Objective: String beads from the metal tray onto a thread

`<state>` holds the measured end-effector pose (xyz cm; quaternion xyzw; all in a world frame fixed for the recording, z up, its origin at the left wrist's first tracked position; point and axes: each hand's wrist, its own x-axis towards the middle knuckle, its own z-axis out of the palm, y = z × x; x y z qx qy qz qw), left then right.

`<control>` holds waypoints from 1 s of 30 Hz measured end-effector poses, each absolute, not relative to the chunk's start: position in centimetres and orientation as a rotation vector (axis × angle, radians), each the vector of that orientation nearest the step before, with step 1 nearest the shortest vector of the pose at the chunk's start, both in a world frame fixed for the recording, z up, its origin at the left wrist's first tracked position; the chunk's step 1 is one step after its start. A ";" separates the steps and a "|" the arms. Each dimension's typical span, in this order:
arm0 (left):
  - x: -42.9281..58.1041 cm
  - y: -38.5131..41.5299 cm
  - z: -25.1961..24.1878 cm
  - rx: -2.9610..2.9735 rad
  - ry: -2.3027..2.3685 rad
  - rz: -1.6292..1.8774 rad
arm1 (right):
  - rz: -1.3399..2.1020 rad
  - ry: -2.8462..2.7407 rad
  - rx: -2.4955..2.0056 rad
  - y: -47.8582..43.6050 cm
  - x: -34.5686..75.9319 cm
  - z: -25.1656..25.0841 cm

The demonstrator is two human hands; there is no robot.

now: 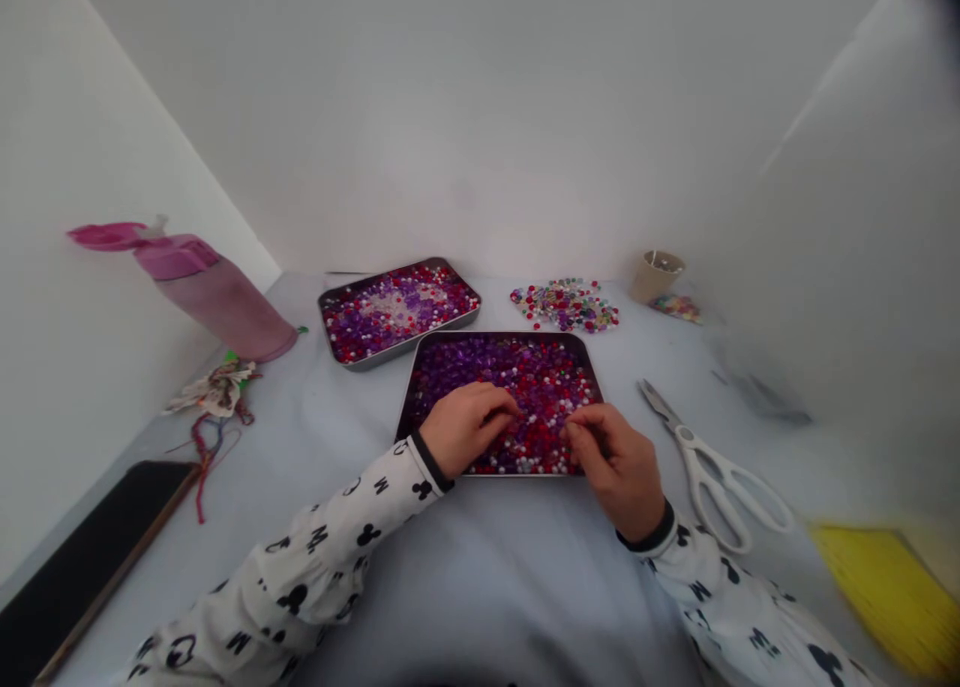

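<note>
A metal tray (501, 478) full of purple, red and clear beads lies in front of me. My left hand (469, 425) is over its middle, thumb and fingers curled together toward the beads (457, 362). Any item between those fingertips is too small to make out. At the tray's right edge my right hand (619, 462) is closed in a pinch, thumb against forefinger. What that pinch holds, if anything, does not show clearly. Both hands are apart from each other.
Behind stand a second bead tray (360, 365), a loose bead pile (566, 305) and a paper cup (655, 277). White-handled scissors (709, 467) and a yellow item (889, 587) lie right. Left are a pink bottle (221, 297), tangled threads (214, 437) and a dark flat object (97, 547).
</note>
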<state>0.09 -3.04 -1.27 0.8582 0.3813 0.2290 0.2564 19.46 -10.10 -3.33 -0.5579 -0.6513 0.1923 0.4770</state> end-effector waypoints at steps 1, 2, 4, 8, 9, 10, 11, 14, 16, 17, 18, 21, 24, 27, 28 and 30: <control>0.2 -3.0 -1.3 2.358 1.014 0.583 | 0.466 -1.596 -1.360 -10.1 19.4 -3.3; 0.2 -3.0 -1.4 2.385 1.003 0.549 | 0.462 -1.602 -1.357 -10.1 19.4 -3.3; 0.2 -3.0 -1.4 2.436 0.989 0.492 | 0.458 -1.612 -1.355 -10.1 19.4 -3.2; 0.3 -2.9 -1.3 2.511 0.998 0.426 | 0.455 -1.621 -1.364 -10.1 19.4 -3.1; 0.4 -3.0 -1.3 2.518 1.005 0.423 | 0.450 -1.625 -1.365 -10.1 19.3 -3.1; 0.4 -3.0 -1.2 2.519 1.012 0.433 | 0.441 -1.631 -1.362 -10.1 19.3 -3.1; 0.5 -3.1 -1.2 2.510 1.017 0.456 | 0.430 -1.640 -1.357 -10.1 19.3 -3.1; 0.6 -3.3 -0.9 2.411 0.993 0.583 | 0.377 -1.674 -1.322 -10.0 19.2 -2.9; 0.7 -3.5 -0.7 2.281 0.963 0.665 | 0.351 -1.702 -1.295 -10.0 19.2 -2.8; 0.7 -3.5 -0.6 2.198 0.963 0.696 | 0.341 -1.718 -1.282 -9.9 19.1 -2.8; 0.7 -3.6 -0.5 2.095 0.970 0.726 | 0.333 -1.731 -1.272 -9.9 19.1 -2.7; 0.7 -3.7 -0.5 1.715 0.935 0.769 | 0.300 -1.759 -1.252 -9.9 18.9 -2.7; 0.9 -3.8 -0.4 1.425 0.832 0.715 | 0.279 -1.770 -1.254 -9.8 18.9 -2.6; 1.0 -4.0 -0.3 1.317 0.798 0.665 | 0.271 -1.772 -1.263 -9.9 18.8 -2.7; 1.0 -4.1 -0.3 1.299 0.795 0.661 | 0.269 -1.769 -1.265 -9.9 18.8 -2.7; 1.0 -4.2 -0.3 1.283 0.793 0.657 | 0.268 -1.763 -1.267 -9.9 18.9 -2.7</control>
